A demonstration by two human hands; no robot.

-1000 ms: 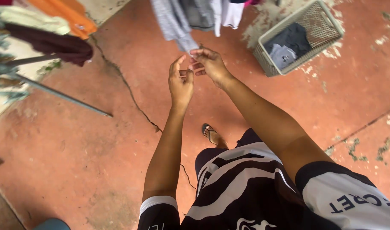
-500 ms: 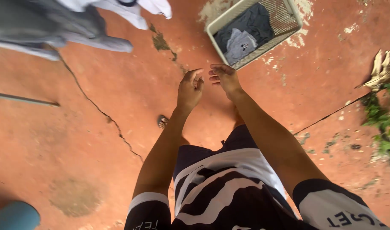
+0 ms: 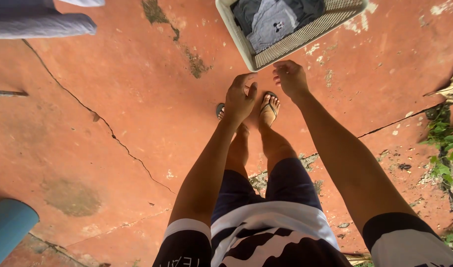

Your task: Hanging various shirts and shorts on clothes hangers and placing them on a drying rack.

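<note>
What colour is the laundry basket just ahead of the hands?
The laundry basket is pale beige mesh plastic, with dark and grey clothes inside; the head view shows it.

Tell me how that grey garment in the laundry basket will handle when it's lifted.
The grey garment lies crumpled, so it will probably hang floppy and drape from the right hand. It looks thin, likely light. Dark clothes lie against it in the mesh basket and may drag along.
</note>
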